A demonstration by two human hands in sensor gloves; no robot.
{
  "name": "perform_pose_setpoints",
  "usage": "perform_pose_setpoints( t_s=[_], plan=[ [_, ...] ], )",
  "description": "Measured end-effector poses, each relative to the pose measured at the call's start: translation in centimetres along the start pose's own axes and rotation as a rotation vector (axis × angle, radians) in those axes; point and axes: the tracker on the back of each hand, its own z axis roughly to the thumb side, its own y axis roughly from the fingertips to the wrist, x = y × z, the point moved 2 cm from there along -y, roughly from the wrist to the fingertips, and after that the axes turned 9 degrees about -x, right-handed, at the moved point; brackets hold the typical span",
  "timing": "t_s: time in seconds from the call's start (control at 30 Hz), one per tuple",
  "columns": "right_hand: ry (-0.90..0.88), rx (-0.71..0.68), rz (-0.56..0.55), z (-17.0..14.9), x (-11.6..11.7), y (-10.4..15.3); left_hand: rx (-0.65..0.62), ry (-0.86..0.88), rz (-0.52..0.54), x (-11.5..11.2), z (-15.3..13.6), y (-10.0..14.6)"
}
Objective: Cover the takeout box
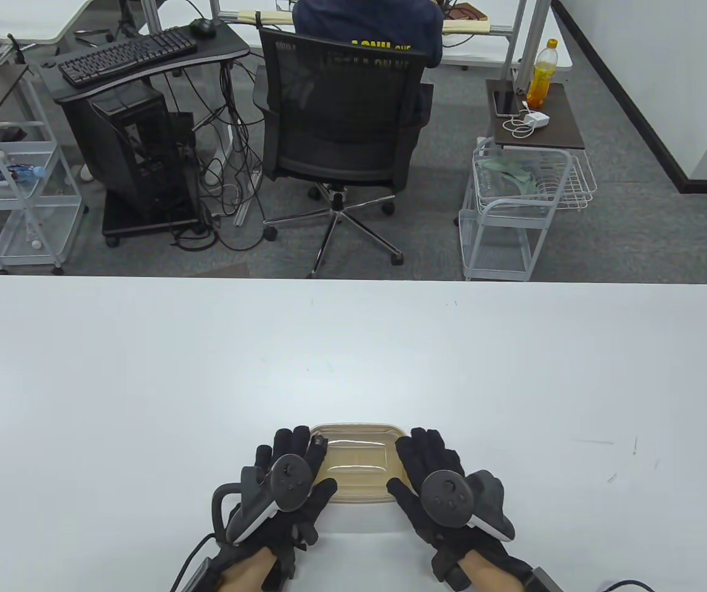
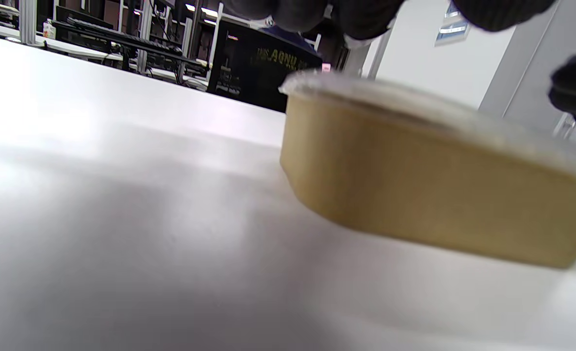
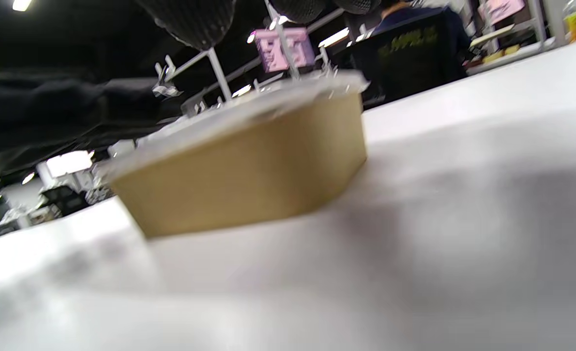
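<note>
A brown paper takeout box (image 1: 358, 487) stands on the white table (image 1: 143, 382) near the front edge, with a clear plastic lid (image 1: 356, 453) lying on top of it. My left hand (image 1: 310, 462) is at the box's left end, fingers spread over the lid's left edge, thumb by the near side. My right hand (image 1: 407, 465) mirrors it at the right end. In the left wrist view the fingertips (image 2: 356, 14) hang just above the lid (image 2: 414, 102) and box (image 2: 434, 195). In the right wrist view the fingertips (image 3: 195, 19) hang above the lid (image 3: 229, 112) and box (image 3: 248, 170). Neither hand grips anything.
Beyond the table's far edge are an office chair (image 1: 341, 111) with a seated person, a computer desk (image 1: 137, 68) and two wire carts (image 1: 513, 203). White tabletop spreads to the left, right and far side of the box.
</note>
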Motion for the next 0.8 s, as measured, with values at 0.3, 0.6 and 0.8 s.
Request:
perform_pose_setpoints(
  t_s=[0.3,0.6,0.8],
  plan=[
    [-0.004,0.107,-0.127,-3.6,-3.3,2.1,0.049,-0.007,0.105,2.7,-3.8,1.5],
    [-0.051,0.21,-0.141,-6.6,-3.9,3.1,0.088,-0.041,0.148,3.9,-5.5,2.3],
    [-0.06,0.232,-0.133,-6.8,-3.8,3.2,0.101,-0.028,0.146,3.8,-6.1,2.5]
  ],
)
